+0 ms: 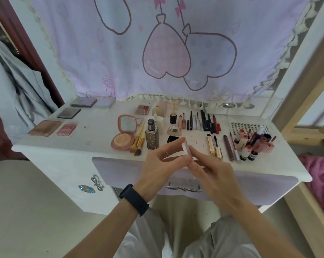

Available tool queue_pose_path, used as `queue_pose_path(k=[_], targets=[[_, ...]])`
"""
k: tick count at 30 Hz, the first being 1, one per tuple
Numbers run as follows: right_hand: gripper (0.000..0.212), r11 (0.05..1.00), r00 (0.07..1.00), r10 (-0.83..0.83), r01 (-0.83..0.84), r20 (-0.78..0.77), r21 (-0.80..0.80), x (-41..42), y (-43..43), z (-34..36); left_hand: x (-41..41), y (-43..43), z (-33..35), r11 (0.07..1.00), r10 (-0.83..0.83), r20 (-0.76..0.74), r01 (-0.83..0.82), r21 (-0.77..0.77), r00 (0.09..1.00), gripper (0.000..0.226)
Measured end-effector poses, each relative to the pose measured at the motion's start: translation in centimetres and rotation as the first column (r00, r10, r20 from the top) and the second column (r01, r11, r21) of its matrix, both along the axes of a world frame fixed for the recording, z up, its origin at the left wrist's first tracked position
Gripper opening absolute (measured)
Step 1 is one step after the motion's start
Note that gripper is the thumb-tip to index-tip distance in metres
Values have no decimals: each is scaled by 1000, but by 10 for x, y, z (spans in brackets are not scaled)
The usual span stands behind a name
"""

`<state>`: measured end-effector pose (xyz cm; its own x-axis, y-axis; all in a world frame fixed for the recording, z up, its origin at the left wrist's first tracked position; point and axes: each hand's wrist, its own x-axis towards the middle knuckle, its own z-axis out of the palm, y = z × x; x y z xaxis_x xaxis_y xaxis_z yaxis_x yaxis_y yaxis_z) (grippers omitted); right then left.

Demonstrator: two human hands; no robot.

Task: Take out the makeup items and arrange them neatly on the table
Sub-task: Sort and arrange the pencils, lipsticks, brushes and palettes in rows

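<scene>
Above the front edge of the white worktop [94, 131], the left hand [160, 164] and right hand [211, 172] pinch a small clear flat plastic case [187, 151] in their fingers [177, 146]. It looks light, slick and brittle, and is best held by its edges.

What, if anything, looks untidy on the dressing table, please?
The lip tint bottles at the right front lie jumbled at mixed angles, unlike the neat pencil row farther back; pink smudges stain the tabletop near its middle.
</scene>
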<state>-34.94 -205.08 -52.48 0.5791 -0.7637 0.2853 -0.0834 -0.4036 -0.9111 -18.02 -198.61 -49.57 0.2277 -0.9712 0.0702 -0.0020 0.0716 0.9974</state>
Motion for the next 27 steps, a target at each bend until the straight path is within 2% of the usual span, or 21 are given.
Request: queue_pose_path(k=[3, 5, 8, 10, 13, 18, 21, 22, 23, 24, 25, 26, 27], targets=[[51, 982, 993, -107, 99, -40, -162, 12, 11, -8, 1, 0, -5, 1000, 15, -94, -14, 5, 995, 58], [54, 971, 986, -166, 158, -30, -181, 19, 16, -10, 0, 1, -8, 1000, 19, -134, -18, 6, 991, 57], [54, 964, 963, -265, 264, 46, 21, 25, 15, -7, 2, 3, -13, 999, 50, -249, -51, 2, 967, 39], [64, 948, 948, -314, 310, 48, 74, 23, 11, -3, 5, 6, -16, 997, 73, -369, -74, 10, 926, 28], [71, 939, 958, -286, 280, 4, 199, 22, 9, -2, 10, 11, -18, 998, 68, -482, -53, 45, 874, 34], [65, 913, 977, -214, 206, -17, 352, 25, 5, -5, 22, 17, -20, 996, 23, -493, 23, 87, 870, 43], [60, 887, 989, -139, 146, -48, 438, 26, 7, -8, 41, 25, -19, 985, -22, -349, 81, 154, 937, 56], [59, 877, 992, -114, 128, -58, 463, 28, 9, -10, 48, 28, -17, 975, -52, -234, 100, 197, 971, 62], [59, 867, 994, -92, 110, -62, 485, 30, 11, -11, 55, 30, -15, 961, -99, -55, 110, 254, 994, 71], [59, 857, 996, -71, 91, -59, 508, 33, 13, -12, 61, 32, -12, 942, -164, 173, 102, 320, 971, 80], [59, 843, 997, -55, 73, -50, 533, 38, 16, -13, 66, 34, -11, 927, -229, 389, 78, 366, 892, 87], [58, 825, 998, -44, 58, -38, 563, 42, 18, -13, 69, 34, -11, 925, -270, 549, 56, 376, 791, 92], [56, 804, 999, -36, 46, -29, 593, 49, 21, -12, 72, 37, -12, 932, -274, 648, 28, 362, 710, 93]])
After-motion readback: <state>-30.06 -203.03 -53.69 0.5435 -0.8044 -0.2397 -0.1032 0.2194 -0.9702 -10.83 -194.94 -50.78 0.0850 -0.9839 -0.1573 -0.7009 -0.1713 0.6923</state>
